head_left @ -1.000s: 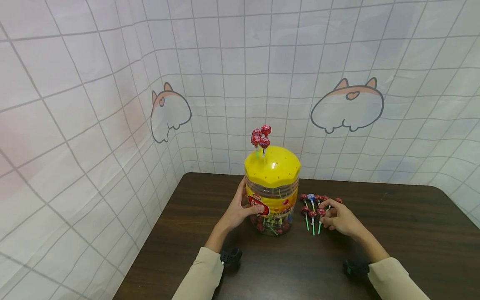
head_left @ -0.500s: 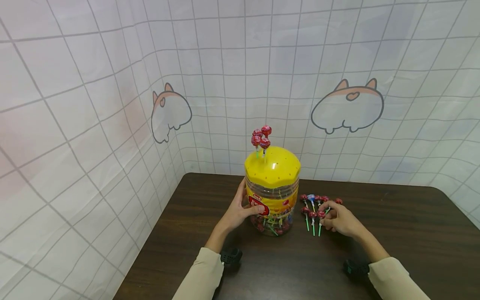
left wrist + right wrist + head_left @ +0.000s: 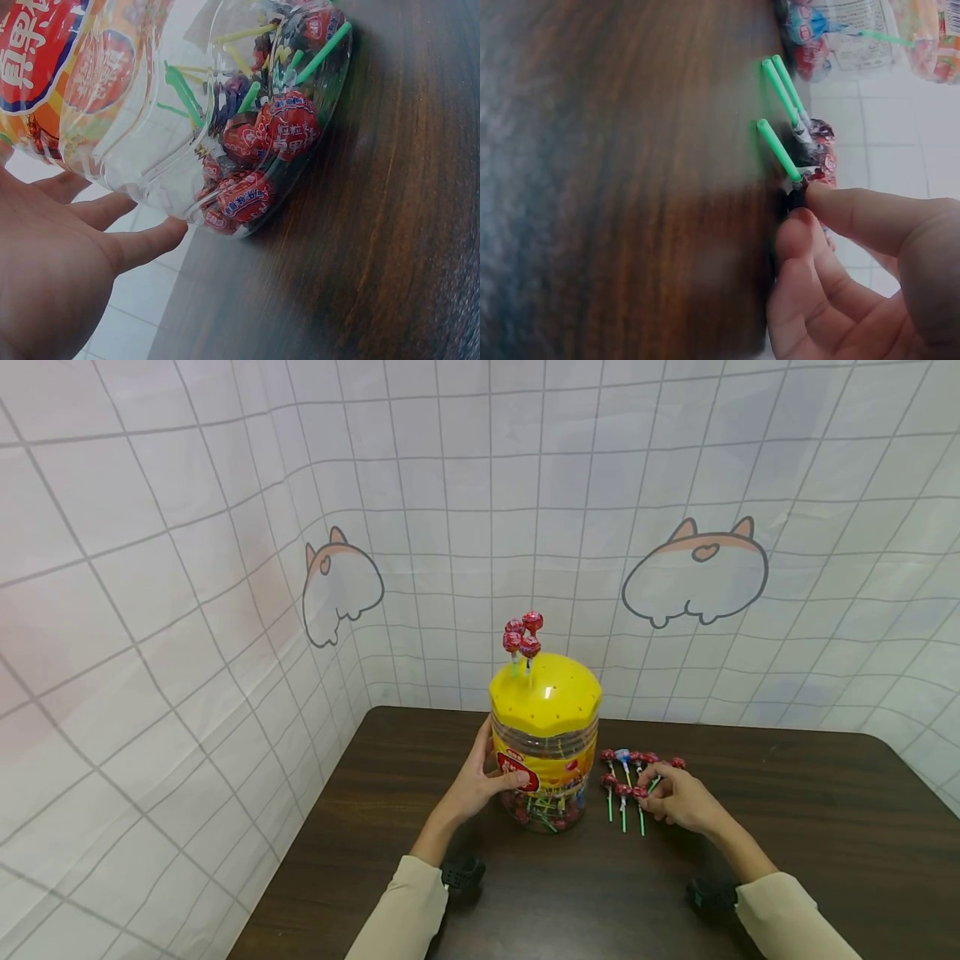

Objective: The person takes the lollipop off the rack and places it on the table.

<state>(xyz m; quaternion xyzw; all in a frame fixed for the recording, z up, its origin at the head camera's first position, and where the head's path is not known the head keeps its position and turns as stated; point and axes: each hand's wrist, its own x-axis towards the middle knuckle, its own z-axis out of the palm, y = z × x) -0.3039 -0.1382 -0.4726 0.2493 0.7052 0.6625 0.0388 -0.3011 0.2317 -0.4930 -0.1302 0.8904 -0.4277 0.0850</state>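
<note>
My left hand (image 3: 480, 777) grips the left side of a clear plastic candy jar (image 3: 573, 768), thumb across the red label and fingers round behind. The jar stands upright, with lollipops (image 3: 247, 199) heaped in its bottom. Its yellow lid (image 3: 558, 693) has small holes, and several red lollipops (image 3: 531, 647) stand in those at its left side. To the right of the jar, my right hand (image 3: 682, 797) pinches a red-wrapped lollipop between thumb and index finger, close over the table; its green stick (image 3: 778, 150) points toward me and its head is mostly hidden in the right wrist view.
Beside the right hand several lollipops lie in two rough rows, a blue one (image 3: 622, 755) among the red ones in the far row. The dark wooden table (image 3: 585, 893) ends at a white gridded curtain (image 3: 450, 468) behind and to the left.
The lollipop at my right fingertips has shifted slightly left and toward me, and its stick has tilted. The two lollipops beside it have slid slightly left. My left hand and the jar stay put.
</note>
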